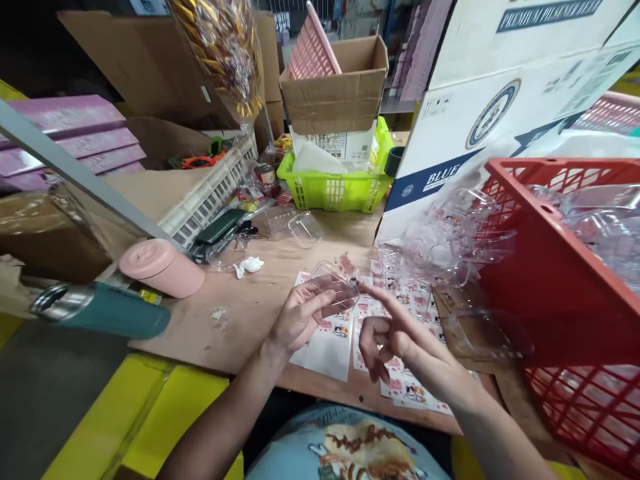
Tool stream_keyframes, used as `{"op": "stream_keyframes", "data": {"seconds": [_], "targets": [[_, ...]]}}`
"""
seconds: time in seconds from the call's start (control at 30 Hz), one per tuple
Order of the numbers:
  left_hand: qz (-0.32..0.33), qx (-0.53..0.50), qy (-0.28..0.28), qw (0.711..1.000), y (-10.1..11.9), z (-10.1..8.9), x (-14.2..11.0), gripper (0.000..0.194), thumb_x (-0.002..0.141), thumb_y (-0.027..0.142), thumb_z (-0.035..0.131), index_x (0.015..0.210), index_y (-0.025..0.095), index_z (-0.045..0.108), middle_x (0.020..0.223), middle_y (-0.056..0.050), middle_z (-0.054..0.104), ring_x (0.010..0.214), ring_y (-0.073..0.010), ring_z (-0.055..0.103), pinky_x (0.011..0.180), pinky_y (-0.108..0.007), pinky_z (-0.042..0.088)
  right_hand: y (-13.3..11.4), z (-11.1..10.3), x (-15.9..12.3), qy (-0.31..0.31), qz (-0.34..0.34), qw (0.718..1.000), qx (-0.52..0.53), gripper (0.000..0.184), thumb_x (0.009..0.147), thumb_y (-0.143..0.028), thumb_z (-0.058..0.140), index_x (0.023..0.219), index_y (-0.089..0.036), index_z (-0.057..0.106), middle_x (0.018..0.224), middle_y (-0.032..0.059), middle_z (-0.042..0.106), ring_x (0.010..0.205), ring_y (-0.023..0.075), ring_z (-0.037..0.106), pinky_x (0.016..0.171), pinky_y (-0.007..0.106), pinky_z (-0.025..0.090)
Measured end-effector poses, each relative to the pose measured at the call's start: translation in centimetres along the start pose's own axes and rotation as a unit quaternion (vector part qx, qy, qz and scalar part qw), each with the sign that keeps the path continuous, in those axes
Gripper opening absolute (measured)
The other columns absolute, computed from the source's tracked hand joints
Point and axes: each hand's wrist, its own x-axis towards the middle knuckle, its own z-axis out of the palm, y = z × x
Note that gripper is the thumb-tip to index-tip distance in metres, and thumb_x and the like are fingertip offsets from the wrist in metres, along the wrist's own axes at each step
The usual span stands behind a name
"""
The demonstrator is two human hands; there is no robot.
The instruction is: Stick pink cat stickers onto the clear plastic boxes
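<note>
Frame centre: left hand (pixel 300 315) pinches clear plastic case (pixel 336 281), apparently steadying it for the right hand (pixel 393 333), whose grip is loose, index fingertip at the case's right end. Sticker sheets (pixel 325 357) lie just below, presumably for easy reach.

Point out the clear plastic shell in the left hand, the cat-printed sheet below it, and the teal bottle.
Clear plastic shell (pixel 338 288): head view, transparent panel.
Cat-printed sheet (pixel 327 352): head view, bare white lower part.
Teal bottle (pixel 119 311): head view, side of its body.
</note>
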Motion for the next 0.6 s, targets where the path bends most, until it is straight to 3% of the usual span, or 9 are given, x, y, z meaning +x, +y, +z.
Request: {"op": "stream_keyframes", "data": {"seconds": [0.13, 0.27, 0.6], "targets": [[-0.013, 0.022, 0.020, 0.999, -1.2, 0.9, -0.2, 0.019, 0.074, 0.014, 0.081, 0.092, 0.014, 0.076, 0.091, -0.006, 0.079, 0.086, -0.0168, 0.073, 0.087, -0.031, 0.056, 2.0, -0.3, -1.7, -0.004, 0.055, 0.995, 0.078, 0.065, 0.099, -0.055, 0.048, 0.152, -0.028, 0.023, 0.077, 0.0007, 0.063, 0.052, 0.0110, 0.055, 0.053, 0.025, 0.047], [-0.003, 0.040, 0.039, 0.998, -1.9, 1.0, -0.3, 0.014, 0.069, 0.015, 0.085, 0.079, 0.016, 0.075, 0.076, -0.001, 0.076, 0.073, -0.0118, 0.070, 0.076, -0.024, 0.055, 2.3, -1.0, -1.7, -0.012, 0.080, 0.992, 0.099, 0.066, 0.099, -0.055, 0.048, 0.151, -0.026, 0.020, 0.073, -0.0015, 0.061, 0.046, 0.0097, 0.052, 0.048, 0.024, 0.045], [-0.008, 0.104, 0.020, 0.994, -1.9, 0.7, -0.5, 0.023, 0.073, 0.020, 0.082, 0.094, 0.016, 0.076, 0.098, -0.007, 0.078, 0.096, -0.0225, 0.071, 0.097, -0.038, 0.052, 2.7, -1.6, -1.3, -0.007, 0.113, 0.989, 0.095, 0.065, 0.099, -0.054, 0.050, 0.148, -0.023, 0.022, 0.066, -0.0040, 0.057, 0.042, 0.0087, 0.051, 0.039, 0.017, 0.026]]}}
